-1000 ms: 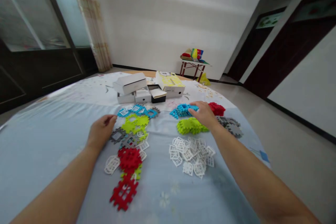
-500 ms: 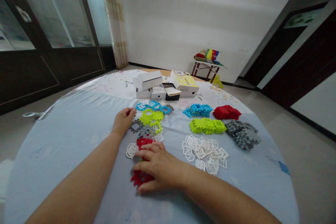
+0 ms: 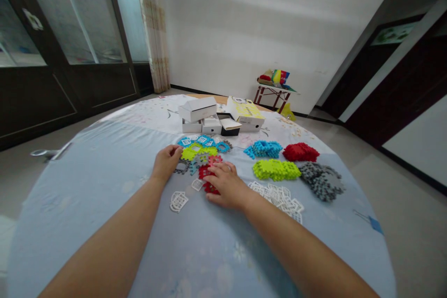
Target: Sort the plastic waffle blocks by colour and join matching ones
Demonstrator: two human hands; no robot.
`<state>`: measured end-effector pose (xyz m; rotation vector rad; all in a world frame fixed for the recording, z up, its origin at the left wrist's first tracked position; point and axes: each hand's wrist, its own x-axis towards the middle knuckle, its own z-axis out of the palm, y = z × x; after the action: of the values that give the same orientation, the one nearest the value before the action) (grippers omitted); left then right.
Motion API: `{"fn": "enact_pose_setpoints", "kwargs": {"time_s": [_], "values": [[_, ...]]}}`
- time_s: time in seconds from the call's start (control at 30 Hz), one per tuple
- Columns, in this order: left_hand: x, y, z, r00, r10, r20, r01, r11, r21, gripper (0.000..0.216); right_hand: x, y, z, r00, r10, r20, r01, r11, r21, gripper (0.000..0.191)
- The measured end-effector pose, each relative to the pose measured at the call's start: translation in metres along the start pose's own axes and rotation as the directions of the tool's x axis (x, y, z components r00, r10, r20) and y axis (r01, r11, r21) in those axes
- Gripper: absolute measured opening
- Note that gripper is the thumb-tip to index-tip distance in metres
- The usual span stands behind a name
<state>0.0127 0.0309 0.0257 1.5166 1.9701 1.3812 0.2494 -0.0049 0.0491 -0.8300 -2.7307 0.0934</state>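
Observation:
Flat toothed plastic tiles lie on a light blue cloth [image 3: 104, 181]. My right hand [image 3: 225, 185] lies flat, fingers spread, on a bunch of red tiles [image 3: 208, 173] pushed against green tiles [image 3: 195, 151], grey tiles and blue tiles [image 3: 202, 141]. My left hand [image 3: 166, 160] rests curled at the left edge of that cluster, touching a grey tile [image 3: 180, 167]; I cannot see anything inside it. Two white lattice pieces [image 3: 179, 201] lie loose below.
Sorted piles sit to the right: blue [image 3: 263, 149], red [image 3: 300, 152], green [image 3: 275, 169], grey [image 3: 321, 180] and white [image 3: 279, 195]. White and yellow boxes [image 3: 220, 116] stand at the far side. A small table [image 3: 272, 91] stands by the wall.
My right hand came back from the blue pile, landed on the red tiles near me, then slid them away from me into the mixed cluster. My left hand stayed put.

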Motion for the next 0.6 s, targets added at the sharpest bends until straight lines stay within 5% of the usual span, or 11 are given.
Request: {"fn": "enact_pose_setpoints", "kwargs": {"time_s": [0.13,0.4,0.6], "values": [[0.001,-0.002,0.0,0.999,-0.035,-0.014,0.034,0.998,-0.051,0.038,0.009,-0.008,0.0,0.998,0.033,-0.048,-0.033,0.999,-0.011,0.038],[0.004,-0.006,0.001,0.998,-0.049,-0.03,0.044,0.989,-0.14,0.039,0.029,-0.068,0.02,0.965,-0.258,0.045,0.257,0.966,0.023,0.028],[0.005,-0.009,0.002,0.998,-0.055,-0.024,0.052,0.991,-0.12,0.04,0.03,-0.049,0.019,0.985,-0.166,0.036,0.168,0.985,-0.041,0.019]]}}
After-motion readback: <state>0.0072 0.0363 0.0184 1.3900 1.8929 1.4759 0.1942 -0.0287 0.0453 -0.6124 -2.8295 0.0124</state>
